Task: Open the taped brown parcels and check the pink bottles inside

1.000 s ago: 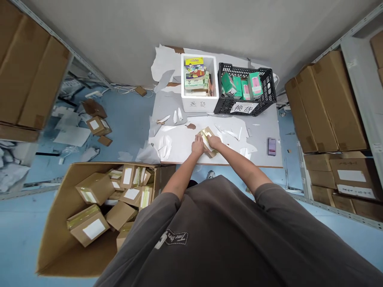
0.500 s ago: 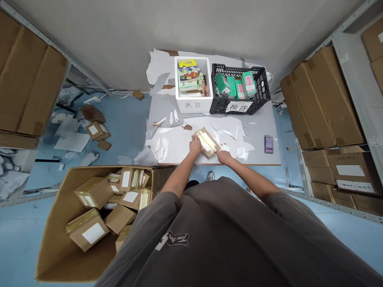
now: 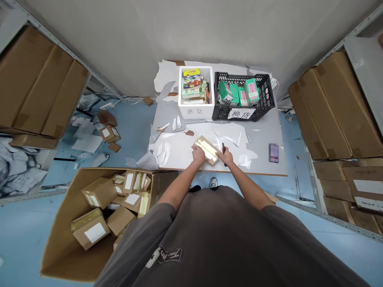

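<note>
A small cardboard box (image 3: 208, 148) with yellowish tape along its top lies at an angle near the table's front edge. My left hand (image 3: 198, 154) is closed on the box's left end, fingers over the top. At the opposite end, my right hand (image 3: 226, 156) grips a slim black-and-red utility knife (image 3: 223, 148). The knife points away from me, and that hand is right beside the box's corner; whether it touches the cardboard I cannot tell. Torn white paper scraps (image 3: 229, 138) lie just beyond the box.
Behind stand a white bin (image 3: 196, 112) of mixed packs and a black crate (image 3: 265, 104) of green boxes. A phone (image 3: 273, 153) lies on the table's right. At lower left, a big carton (image 3: 60, 239) holds several parcels. Shelves with cartons (image 3: 338, 107) flank both sides.
My right hand has shifted from the box's lower right corner, and the knife in it now shows plainly. The box stays under my left hand. The whole view has moved slightly.
</note>
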Tool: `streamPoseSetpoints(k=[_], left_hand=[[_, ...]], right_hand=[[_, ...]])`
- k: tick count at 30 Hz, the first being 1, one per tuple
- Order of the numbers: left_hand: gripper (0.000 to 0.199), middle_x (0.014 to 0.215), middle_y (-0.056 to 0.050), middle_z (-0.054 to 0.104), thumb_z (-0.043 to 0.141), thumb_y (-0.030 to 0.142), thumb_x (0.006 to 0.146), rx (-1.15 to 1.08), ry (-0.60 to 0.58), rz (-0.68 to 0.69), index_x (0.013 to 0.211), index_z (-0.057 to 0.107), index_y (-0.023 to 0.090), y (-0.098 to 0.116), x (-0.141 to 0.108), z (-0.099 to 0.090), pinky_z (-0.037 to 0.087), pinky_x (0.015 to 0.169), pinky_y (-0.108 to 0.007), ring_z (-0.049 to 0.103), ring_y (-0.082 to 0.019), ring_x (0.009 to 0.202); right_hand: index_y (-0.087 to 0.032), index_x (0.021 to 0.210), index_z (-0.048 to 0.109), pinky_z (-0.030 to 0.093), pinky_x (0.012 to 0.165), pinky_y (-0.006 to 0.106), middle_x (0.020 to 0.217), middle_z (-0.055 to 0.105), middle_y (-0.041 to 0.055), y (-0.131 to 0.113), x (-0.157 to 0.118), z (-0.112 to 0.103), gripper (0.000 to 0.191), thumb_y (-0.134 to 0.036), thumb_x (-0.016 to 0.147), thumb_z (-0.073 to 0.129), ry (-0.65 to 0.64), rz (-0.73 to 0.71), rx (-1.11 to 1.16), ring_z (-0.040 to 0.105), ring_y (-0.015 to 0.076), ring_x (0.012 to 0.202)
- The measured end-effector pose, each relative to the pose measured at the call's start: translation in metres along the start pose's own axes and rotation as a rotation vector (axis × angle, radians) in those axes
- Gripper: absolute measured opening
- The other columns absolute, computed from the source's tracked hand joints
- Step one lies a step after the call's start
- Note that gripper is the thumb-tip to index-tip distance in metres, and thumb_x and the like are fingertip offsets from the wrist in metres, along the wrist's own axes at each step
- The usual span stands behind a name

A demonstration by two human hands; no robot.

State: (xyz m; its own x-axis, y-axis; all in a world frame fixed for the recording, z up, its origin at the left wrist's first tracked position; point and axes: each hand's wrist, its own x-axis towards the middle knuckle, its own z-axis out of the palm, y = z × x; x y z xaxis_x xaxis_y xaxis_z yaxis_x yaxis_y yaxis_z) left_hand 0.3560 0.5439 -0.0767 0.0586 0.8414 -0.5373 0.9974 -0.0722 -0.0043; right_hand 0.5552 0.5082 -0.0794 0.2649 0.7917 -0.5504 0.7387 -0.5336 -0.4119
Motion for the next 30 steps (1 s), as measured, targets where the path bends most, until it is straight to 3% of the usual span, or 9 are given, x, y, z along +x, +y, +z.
streamPoseSetpoints(k=[2, 4, 7, 9, 14, 18, 20, 24, 30], left_hand=[[0.111, 0.167, -0.037, 0.042, 0.084, 0.066, 0.084, 0.012, 0.079, 0.014, 0.165, 0.043, 0.002, 0.001, -0.008, 0.001, 0.049, 0.115, -0.056, 0.033, -0.054, 0.158], [0.088, 0.166, -0.029, 0.046, 0.079, 0.058, 0.092, 0.015, 0.131, 0.147, 0.161, 0.051, 0.011, 0.0, -0.013, 0.001, 0.046, 0.117, -0.056, 0.039, -0.048, 0.155], [0.057, 0.158, -0.018, 0.056, 0.071, 0.043, 0.099, 0.027, 0.08, 0.467, 0.151, 0.062, 0.021, -0.002, -0.013, -0.006, 0.045, 0.117, -0.051, 0.048, -0.039, 0.146], [0.061, 0.154, -0.016, 0.058, 0.077, 0.039, 0.092, 0.056, 0.03, 0.571, 0.149, 0.064, 0.023, -0.003, -0.008, -0.012, 0.042, 0.12, -0.051, 0.048, -0.038, 0.144], [0.065, 0.15, -0.017, 0.059, 0.086, 0.025, 0.079, 0.131, -0.007, 0.507, 0.142, 0.07, 0.023, -0.002, 0.008, -0.024, 0.038, 0.124, -0.053, 0.048, -0.04, 0.146], [0.068, 0.174, -0.014, 0.043, 0.087, 0.019, 0.079, 0.065, 0.001, 0.431, 0.143, 0.067, 0.024, -0.007, 0.007, -0.02, 0.038, 0.129, -0.048, 0.035, -0.037, 0.163], [0.07, 0.181, -0.012, 0.035, 0.09, 0.018, 0.078, 0.031, -0.003, 0.407, 0.143, 0.065, 0.023, -0.01, 0.002, -0.015, 0.036, 0.132, -0.046, 0.03, -0.036, 0.168], [0.069, 0.179, -0.015, 0.038, 0.092, 0.016, 0.075, 0.015, 0.0, 0.401, 0.139, 0.067, 0.021, -0.012, 0.001, -0.011, 0.04, 0.131, -0.046, 0.034, -0.037, 0.167], [0.09, 0.178, -0.02, 0.038, 0.095, 0.022, 0.076, 0.093, -0.047, 0.402, 0.157, 0.055, 0.019, -0.006, 0.011, -0.019, 0.045, 0.126, -0.048, 0.037, -0.039, 0.165]], right_hand=[[-0.018, 0.158, 0.046, 0.057, 0.097, 0.035, 0.137, 0.075, 0.0168, -0.004, 0.015, 0.007, 0.083, -0.056, 0.093, 0.08, 0.025, 0.02, 0.051, 0.073, 0.0325, 0.125], [-0.019, 0.159, 0.044, 0.057, 0.098, 0.035, 0.138, 0.075, 0.0158, -0.003, 0.027, 0.009, 0.087, -0.054, 0.09, 0.084, 0.023, 0.018, 0.083, 0.073, 0.0321, 0.125], [-0.021, 0.159, 0.043, 0.058, 0.097, 0.036, 0.132, 0.077, 0.0145, -0.001, 0.035, 0.01, 0.087, -0.053, 0.089, 0.083, 0.024, 0.02, 0.078, 0.074, 0.0322, 0.123], [-0.021, 0.159, 0.041, 0.058, 0.097, 0.037, 0.13, 0.078, 0.0149, -0.005, 0.036, 0.012, 0.084, -0.053, 0.092, 0.08, 0.037, 0.019, 0.055, 0.075, 0.0327, 0.122], [-0.017, 0.162, 0.036, 0.058, 0.097, 0.039, 0.131, 0.077, 0.0194, -0.03, 0.041, 0.018, 0.082, -0.051, 0.097, 0.073, 0.015, -0.049, -0.008, 0.075, 0.034, 0.121], [-0.018, 0.161, 0.039, 0.057, 0.096, 0.038, 0.132, 0.076, 0.0179, -0.039, 0.047, 0.013, 0.079, -0.054, 0.098, 0.072, -0.025, -0.139, -0.009, 0.074, 0.0334, 0.12], [-0.021, 0.157, 0.045, 0.058, 0.093, 0.036, 0.125, 0.079, 0.0134, -0.03, 0.044, 0.009, 0.064, -0.054, 0.105, 0.062, -0.052, -0.224, 0.047, 0.076, 0.03, 0.112], [-0.021, 0.145, 0.055, 0.058, 0.074, 0.029, 0.092, 0.078, 0.0034, 0.005, 0.025, 0.003, 0.047, -0.052, 0.118, 0.032, -0.207, -0.313, 0.173, 0.075, 0.0205, 0.07], [-0.019, 0.128, 0.067, 0.056, 0.071, 0.028, 0.088, 0.078, 0.0049, 0.023, 0.001, -0.001, 0.039, -0.046, 0.117, 0.042, -0.339, -0.388, -0.024, 0.071, 0.0186, 0.059]])
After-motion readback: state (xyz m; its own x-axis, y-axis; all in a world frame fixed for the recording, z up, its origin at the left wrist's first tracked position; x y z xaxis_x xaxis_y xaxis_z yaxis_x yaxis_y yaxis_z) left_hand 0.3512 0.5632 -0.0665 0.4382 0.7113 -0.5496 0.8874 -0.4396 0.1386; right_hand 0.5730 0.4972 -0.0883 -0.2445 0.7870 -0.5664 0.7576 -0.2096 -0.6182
